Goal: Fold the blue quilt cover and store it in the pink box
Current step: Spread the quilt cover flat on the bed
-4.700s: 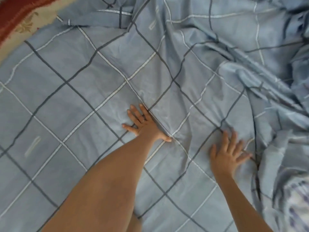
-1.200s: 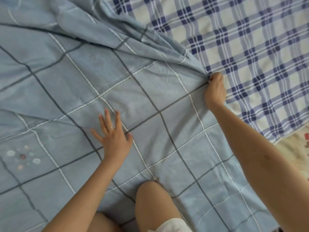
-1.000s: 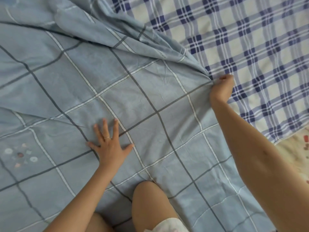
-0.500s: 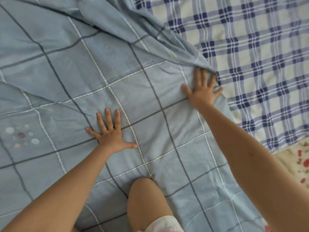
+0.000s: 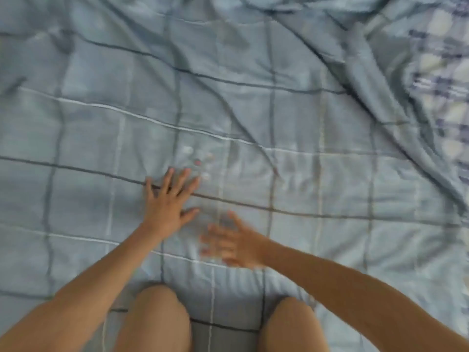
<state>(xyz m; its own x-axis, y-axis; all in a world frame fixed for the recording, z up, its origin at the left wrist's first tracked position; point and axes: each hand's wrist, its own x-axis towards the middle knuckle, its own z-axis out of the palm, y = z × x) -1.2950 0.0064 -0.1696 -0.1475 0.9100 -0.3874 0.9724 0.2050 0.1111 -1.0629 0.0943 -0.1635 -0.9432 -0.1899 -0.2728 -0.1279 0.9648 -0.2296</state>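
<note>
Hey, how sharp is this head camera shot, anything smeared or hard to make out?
Head view: soft all over; the right hand is most smeared, fingers ghosted; the left hand, flat on the blue quilt cover, reads clearer; the checked sheet at upper right is blocky; light even, no glare.
</note>
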